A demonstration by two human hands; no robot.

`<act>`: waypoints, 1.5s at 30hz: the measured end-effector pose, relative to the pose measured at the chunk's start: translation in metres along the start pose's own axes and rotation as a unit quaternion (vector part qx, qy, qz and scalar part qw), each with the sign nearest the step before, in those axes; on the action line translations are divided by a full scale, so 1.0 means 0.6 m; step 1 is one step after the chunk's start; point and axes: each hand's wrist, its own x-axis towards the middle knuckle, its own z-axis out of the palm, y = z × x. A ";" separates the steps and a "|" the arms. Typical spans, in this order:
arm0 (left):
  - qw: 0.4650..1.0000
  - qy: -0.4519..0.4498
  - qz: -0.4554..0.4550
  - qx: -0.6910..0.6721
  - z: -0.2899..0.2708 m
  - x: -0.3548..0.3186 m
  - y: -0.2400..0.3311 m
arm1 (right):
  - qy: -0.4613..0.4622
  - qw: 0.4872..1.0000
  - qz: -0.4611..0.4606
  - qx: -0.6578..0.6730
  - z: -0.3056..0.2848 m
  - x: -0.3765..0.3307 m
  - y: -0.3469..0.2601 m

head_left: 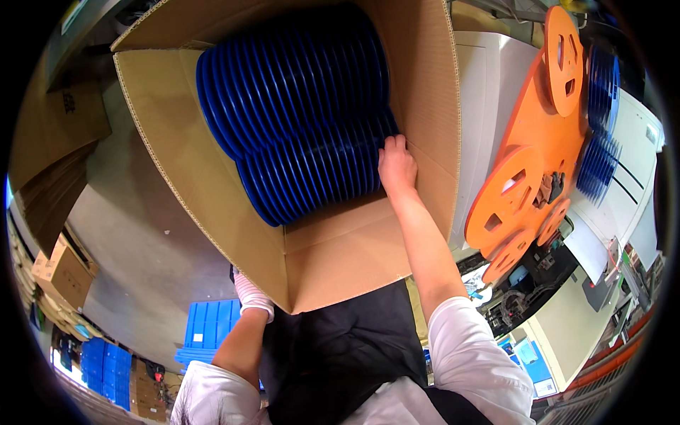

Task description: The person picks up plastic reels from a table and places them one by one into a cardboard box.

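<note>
A large open cardboard box (347,262) stands tilted in front of me. Inside it, blue plastic reels (304,106) are packed on edge in two touching rows. Bare, my right hand (398,164) reaches in along the right wall. Its fingers are curled closed on the rim of the rightmost reel in the near row. My left hand (253,294), in a pale striped glove, is against the outside of the box near its lower left corner. The box hides part of the left fingers, so their grip does not show.
To the right is an orange stand (528,142) with round slotted discs, and more blue reels (602,92) beyond it. Blue plastic crates (212,326) sit at lower left. Brown cartons (64,276) line the left side. A pale bench (567,319) is at lower right.
</note>
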 end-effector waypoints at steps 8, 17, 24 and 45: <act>0.999 -0.013 0.015 0.029 -0.004 -0.007 0.005 | 0.141 0.980 -0.134 -0.038 0.013 -0.013 0.006; 1.000 0.000 0.026 -0.011 0.009 -0.009 0.007 | 0.154 0.960 -0.231 0.039 0.002 0.000 0.003; 0.994 0.050 -0.005 -0.097 0.060 0.006 0.012 | 0.148 0.961 -0.228 0.046 0.017 -0.001 -0.013; 0.976 0.058 -0.031 -0.208 0.050 0.006 0.002 | 0.150 0.949 -0.274 0.054 0.037 -0.018 -0.048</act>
